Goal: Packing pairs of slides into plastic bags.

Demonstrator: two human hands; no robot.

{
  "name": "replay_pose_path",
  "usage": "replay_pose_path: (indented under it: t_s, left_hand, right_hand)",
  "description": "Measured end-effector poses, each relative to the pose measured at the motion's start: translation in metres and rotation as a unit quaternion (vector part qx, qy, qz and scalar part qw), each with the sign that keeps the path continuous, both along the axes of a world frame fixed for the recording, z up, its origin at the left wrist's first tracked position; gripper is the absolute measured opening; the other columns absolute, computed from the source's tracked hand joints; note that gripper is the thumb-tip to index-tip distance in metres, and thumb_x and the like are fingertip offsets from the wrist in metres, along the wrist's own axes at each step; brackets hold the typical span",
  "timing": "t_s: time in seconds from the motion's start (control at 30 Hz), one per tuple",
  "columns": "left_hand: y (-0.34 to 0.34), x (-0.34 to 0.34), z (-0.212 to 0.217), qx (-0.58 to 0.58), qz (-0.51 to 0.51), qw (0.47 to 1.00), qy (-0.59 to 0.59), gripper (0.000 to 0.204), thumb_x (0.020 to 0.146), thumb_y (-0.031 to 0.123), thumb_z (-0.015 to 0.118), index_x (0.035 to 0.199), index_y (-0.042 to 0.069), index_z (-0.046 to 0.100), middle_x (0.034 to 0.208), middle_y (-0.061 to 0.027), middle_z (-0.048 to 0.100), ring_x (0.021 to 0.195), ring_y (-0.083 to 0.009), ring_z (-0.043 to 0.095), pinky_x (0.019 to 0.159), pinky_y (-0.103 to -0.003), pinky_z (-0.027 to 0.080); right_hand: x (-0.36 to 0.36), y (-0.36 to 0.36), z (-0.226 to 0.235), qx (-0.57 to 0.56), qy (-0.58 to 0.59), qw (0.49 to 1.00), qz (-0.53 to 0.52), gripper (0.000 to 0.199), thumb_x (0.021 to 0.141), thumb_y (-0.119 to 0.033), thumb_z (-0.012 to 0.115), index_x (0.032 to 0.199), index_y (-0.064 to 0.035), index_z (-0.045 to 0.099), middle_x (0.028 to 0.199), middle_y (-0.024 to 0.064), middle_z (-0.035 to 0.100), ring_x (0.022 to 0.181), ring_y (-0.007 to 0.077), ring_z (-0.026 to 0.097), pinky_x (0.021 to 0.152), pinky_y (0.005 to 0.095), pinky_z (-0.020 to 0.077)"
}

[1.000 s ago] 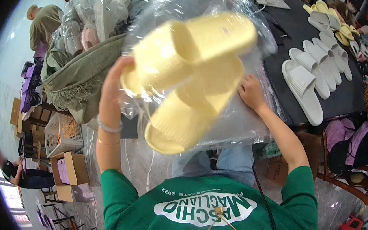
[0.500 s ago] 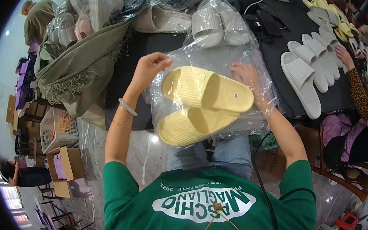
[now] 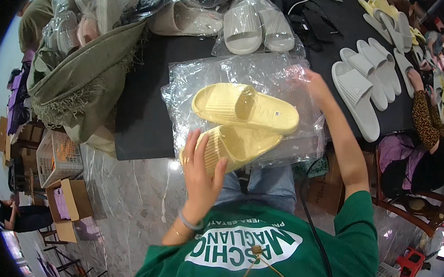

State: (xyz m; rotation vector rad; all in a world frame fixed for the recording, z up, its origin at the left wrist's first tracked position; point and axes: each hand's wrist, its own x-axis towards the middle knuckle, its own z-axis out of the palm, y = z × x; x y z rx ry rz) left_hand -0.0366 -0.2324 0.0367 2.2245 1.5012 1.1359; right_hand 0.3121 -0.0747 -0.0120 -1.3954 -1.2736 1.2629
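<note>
Two yellow slide sandals lie side by side on clear plastic bags at the near table edge, toes to the left. The far slide (image 3: 270,111) rests fully on the plastic; the near slide (image 3: 239,147) reaches slightly over the edge. My left hand (image 3: 198,175) lies across the near slide's ribbed strap, fingers and thumb apart. Up at the far right part of the clear plastic bag (image 3: 279,69) is my right hand (image 3: 306,79). Motion smears its fingers, so its grip is unclear. Whether the slides lie in or on the top bag I cannot tell.
Bagged grey slides (image 3: 243,29) and a bagged beige slide (image 3: 184,19) lie at the back. An olive cloth-draped heap (image 3: 88,82) stands left. White slides (image 3: 355,91) line the right side, where a co-worker's hand (image 3: 415,79) touches one. A black cable (image 3: 310,210) hangs nearby.
My left hand has come down from the bag's far left edge onto the near slide. My right hand has moved up and away from the slides' heels. Both slides have shifted slightly.
</note>
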Motion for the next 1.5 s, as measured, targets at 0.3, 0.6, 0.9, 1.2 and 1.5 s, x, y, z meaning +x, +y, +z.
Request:
replay_pose_path:
  t_s: [0.3, 0.6, 0.9, 1.2, 1.5]
  left_hand:
    - [-0.055, -0.045, -0.069, -0.181, 0.279, 0.930, -0.158, 0.059, 0.091, 0.018, 0.062, 0.137, -0.003, 0.030, 0.117, -0.0131, 0.047, 0.102, -0.0242, 0.050, 0.090, -0.034, 0.041]
    - [-0.039, -0.056, -0.061, -0.255, 0.173, 0.858, -0.411, 0.020, 0.098, 0.014, 0.054, 0.110, -0.001, 0.050, 0.080, -0.0016, 0.053, 0.067, -0.0063, 0.049, 0.061, -0.020, 0.043]
    - [-0.028, -0.059, -0.050, -0.292, 0.225, 0.883, -0.292, 0.029, 0.097, 0.022, 0.057, 0.111, -0.001, 0.049, 0.076, -0.0044, 0.054, 0.054, -0.0065, 0.049, 0.045, -0.021, 0.038]
    - [-0.048, -0.070, -0.058, -0.425, 0.188, 0.818, -0.338, 0.029, 0.097, 0.028, 0.055, 0.095, -0.001, 0.053, 0.065, -0.0058, 0.059, 0.045, -0.0091, 0.049, 0.040, -0.024, 0.039]
    - [-0.044, -0.068, -0.054, -0.390, 0.159, 0.831, -0.364, 0.026, 0.097, 0.023, 0.055, 0.091, -0.002, 0.060, 0.060, -0.0043, 0.058, 0.043, -0.0086, 0.050, 0.040, -0.024, 0.039]
  right_hand:
    - [0.035, -0.072, 0.029, -0.009, -0.116, 0.992, -0.044, 0.046, 0.098, -0.028, 0.052, 0.132, 0.0015, 0.049, 0.112, 0.0077, 0.064, 0.096, 0.0114, 0.059, 0.085, 0.0257, 0.0457]
    - [0.007, -0.087, 0.060, 0.020, -0.063, 0.997, -0.044, 0.053, 0.092, -0.005, 0.058, 0.141, -0.0020, 0.038, 0.090, 0.0016, 0.058, 0.074, 0.0082, 0.055, 0.069, 0.0221, 0.0477]
    - [-0.018, -0.091, 0.059, 0.258, -0.454, 0.853, 0.006, 0.024, 0.079, -0.012, 0.070, 0.102, -0.0049, 0.066, 0.083, 0.0093, 0.059, 0.085, 0.0294, 0.056, 0.077, 0.0355, 0.0460]
    - [-0.022, -0.033, 0.057, 0.120, -0.243, 0.934, 0.235, 0.031, 0.080, -0.004, 0.068, 0.110, -0.0059, 0.070, 0.091, 0.0029, 0.059, 0.086, 0.0124, 0.055, 0.076, 0.0246, 0.0424]
    - [-0.115, -0.010, 0.057, 0.196, -0.290, 0.844, 0.407, 0.035, 0.077, -0.021, 0.075, 0.107, -0.0066, 0.068, 0.091, 0.0087, 0.060, 0.085, 0.0237, 0.059, 0.075, 0.0327, 0.0461]
